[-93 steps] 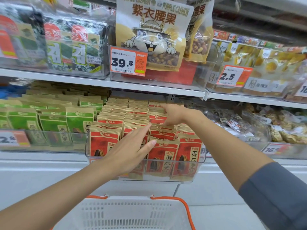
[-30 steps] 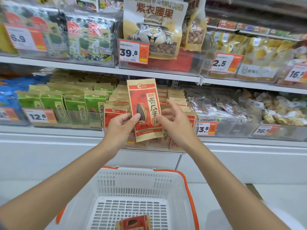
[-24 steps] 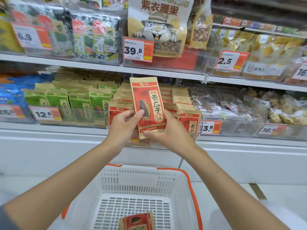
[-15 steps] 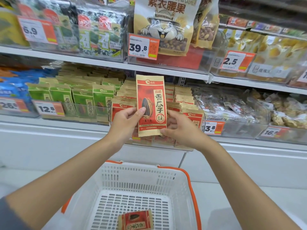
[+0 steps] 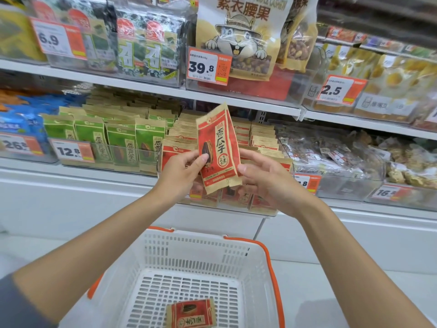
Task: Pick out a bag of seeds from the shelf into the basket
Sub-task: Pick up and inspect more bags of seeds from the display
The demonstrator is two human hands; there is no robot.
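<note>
The hands are parting on the red bag of seeds point(image 5: 218, 147). The left hand point(image 5: 182, 171) is pinching its lower left edge between thumb and fingers, while the right hand point(image 5: 267, 178) is opening, its fingers spread and relaxed, with only the thumb at the bag's lower right edge. Half a second ago both hands were holding the bag upright and square to the camera. Now it is tilting, its top leaning toward 11 o'clock and its face bowing, so the weight seems to be passing to the left hand alone. The bag is hanging in the air, clear of the shelf point(image 5: 142, 85) and in front of the rows of red seed bags point(image 5: 262, 144) it came from. At its 9 o'clock the green seed bags point(image 5: 123, 143) are standing in their own bin, and at 12 o'clock the big cashew bag point(image 5: 241, 36) is sitting on the tier above. At 6 o'clock the white basket point(image 5: 189, 236) is waiting well below, another red bag point(image 5: 191, 312) already lying flat on its floor. The inspection looks to be ending, and lowering the bag into the basket is probably what remains.
</note>
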